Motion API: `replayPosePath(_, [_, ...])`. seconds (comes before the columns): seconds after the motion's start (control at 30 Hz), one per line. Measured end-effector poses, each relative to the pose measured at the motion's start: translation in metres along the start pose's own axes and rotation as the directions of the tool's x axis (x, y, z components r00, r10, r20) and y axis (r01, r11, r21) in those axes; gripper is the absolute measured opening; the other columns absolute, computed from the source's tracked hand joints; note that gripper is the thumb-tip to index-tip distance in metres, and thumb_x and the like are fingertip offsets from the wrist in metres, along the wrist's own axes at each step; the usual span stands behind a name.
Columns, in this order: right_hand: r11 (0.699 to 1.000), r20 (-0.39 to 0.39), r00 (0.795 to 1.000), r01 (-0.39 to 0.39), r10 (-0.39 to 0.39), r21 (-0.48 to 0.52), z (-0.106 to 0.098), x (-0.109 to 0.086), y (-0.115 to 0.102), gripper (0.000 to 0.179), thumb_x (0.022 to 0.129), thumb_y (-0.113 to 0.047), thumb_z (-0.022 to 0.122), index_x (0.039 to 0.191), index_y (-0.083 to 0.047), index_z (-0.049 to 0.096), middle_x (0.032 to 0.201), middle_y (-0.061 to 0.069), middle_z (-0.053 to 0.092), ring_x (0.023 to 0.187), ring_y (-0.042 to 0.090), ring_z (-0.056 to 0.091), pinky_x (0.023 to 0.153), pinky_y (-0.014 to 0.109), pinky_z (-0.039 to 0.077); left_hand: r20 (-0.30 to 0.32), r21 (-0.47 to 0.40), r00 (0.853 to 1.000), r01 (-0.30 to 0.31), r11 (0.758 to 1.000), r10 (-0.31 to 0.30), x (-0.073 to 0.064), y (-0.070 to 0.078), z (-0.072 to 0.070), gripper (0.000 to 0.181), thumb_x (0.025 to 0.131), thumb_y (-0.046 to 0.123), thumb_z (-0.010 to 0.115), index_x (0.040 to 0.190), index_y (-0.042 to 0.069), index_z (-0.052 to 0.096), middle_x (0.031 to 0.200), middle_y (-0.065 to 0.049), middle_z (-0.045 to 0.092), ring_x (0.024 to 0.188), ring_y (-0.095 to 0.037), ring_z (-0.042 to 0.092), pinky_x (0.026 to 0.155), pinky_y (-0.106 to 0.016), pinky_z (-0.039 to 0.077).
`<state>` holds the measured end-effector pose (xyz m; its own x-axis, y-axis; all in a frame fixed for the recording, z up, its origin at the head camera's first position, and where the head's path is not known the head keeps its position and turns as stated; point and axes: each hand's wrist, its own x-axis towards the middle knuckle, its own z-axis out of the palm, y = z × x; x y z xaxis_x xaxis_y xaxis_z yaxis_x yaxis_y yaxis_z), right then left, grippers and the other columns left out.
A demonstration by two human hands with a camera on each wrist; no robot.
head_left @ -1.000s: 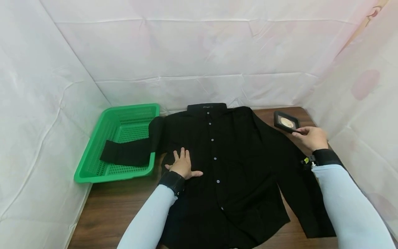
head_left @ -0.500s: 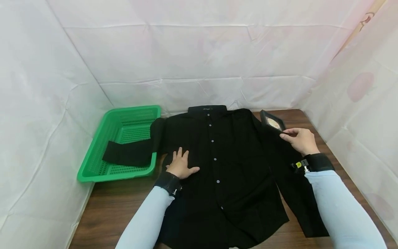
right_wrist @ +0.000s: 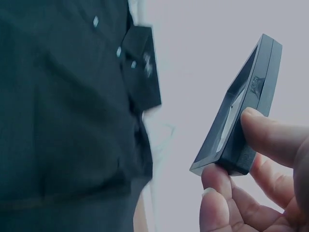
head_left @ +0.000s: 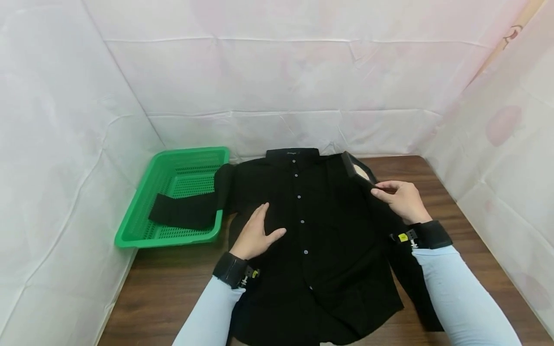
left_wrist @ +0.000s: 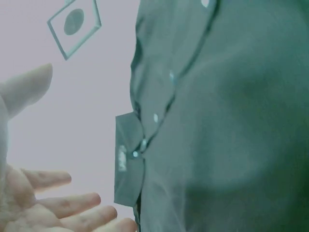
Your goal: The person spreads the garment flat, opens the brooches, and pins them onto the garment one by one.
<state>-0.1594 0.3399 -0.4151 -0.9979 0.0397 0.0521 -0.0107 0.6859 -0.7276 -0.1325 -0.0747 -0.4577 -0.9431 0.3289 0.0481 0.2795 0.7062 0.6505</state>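
Observation:
A black long-sleeved button-up shirt [head_left: 335, 235] lies spread flat, front side up, with its collar [head_left: 292, 154] toward the back wall. My right hand [head_left: 402, 198] pinches a small black square display case [right_wrist: 244, 108] by one corner, thumb on its side edge. The case is held tilted over the shirt's right-hand shoulder, and a pale round coin-like disc shows inside it. My left hand [head_left: 254, 233] is above the left half of the shirt, fingers straight and thumb spread, holding nothing. In the left wrist view, its fingers [left_wrist: 72, 205] extend near the collar.
A green plastic basket [head_left: 166, 243] stands at the left, with one black shirt sleeve [head_left: 183, 211] draped over its rim and lying inside. The brown wooden table [head_left: 143, 288] is bordered by white sheet walls [head_left: 277, 77] at the back and both sides.
My right hand has carried the display case leftward from the table's back right to over the shirt's shoulder. My left hand, earlier spread flat on the shirt, has lifted and turned.

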Motion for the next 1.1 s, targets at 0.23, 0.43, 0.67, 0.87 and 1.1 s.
replayPosePath(0.23, [0.98,0.036,0.998,-0.052,0.045,0.191,0.025,-0.004,-0.019,0.055,0.088,-0.048,0.065,0.121,-0.003,0.064,0.12,0.017,0.062,0.096,0.025,0.066,0.075,0.022,0.051,-0.131,-0.186,0.99,-0.074,0.98,0.05,-0.008,0.003,0.008,0.086,0.089,0.044,0.067,0.152,0.007,0.022,0.149,-0.014,0.036,0.134,-0.027,0.04,0.101,-0.044,0.042])
replayPosePath(0.43, [0.946,0.101,0.995,-0.029,-0.004,0.324,0.05,-0.015,-0.039,0.051,0.09,-0.04,0.066,0.12,0.001,0.062,0.112,0.018,0.065,0.095,0.027,0.066,0.077,0.023,0.054,-0.191,-0.307,0.98,-0.113,0.945,0.055,-0.01,0.008,0.021,0.09,0.087,0.04,0.071,0.153,0.013,0.017,0.146,-0.014,0.04,0.131,-0.027,0.043,0.099,-0.046,0.044])
replayPosePath(0.67, [0.925,0.177,0.98,0.014,-0.088,0.381,0.082,-0.03,-0.064,0.035,0.091,-0.03,0.068,0.111,-0.002,0.064,0.1,0.013,0.068,0.088,0.025,0.066,0.075,0.03,0.054,-0.246,-0.421,0.968,-0.147,0.895,0.043,-0.009,0.024,0.03,0.097,0.083,0.036,0.076,0.154,0.019,0.012,0.148,-0.01,0.037,0.133,-0.025,0.041,0.1,-0.048,0.042])
replayPosePath(0.87, [0.92,0.241,0.957,0.06,-0.164,0.386,0.102,-0.049,-0.087,0.023,0.092,-0.023,0.067,0.107,-0.006,0.065,0.099,0.007,0.068,0.088,0.019,0.065,0.076,0.032,0.052,-0.267,-0.53,0.964,-0.144,0.836,-0.003,-0.006,0.032,0.038,0.114,0.077,0.035,0.082,0.154,0.031,-0.003,0.153,-0.01,0.027,0.136,-0.028,0.036,0.102,-0.05,0.039])
replayPosePath(1.1, [0.91,0.29,0.923,0.124,-0.252,0.395,0.103,-0.072,-0.123,0.01,0.092,-0.01,0.066,0.1,-0.004,0.066,0.095,0.008,0.066,0.082,0.023,0.064,0.069,0.029,0.051,-0.337,-0.596,0.942,-0.208,0.776,-0.006,-0.003,0.038,0.039,0.125,0.073,0.032,0.085,0.153,0.027,-0.011,0.152,-0.018,0.025,0.134,-0.035,0.036,0.1,-0.059,0.037])
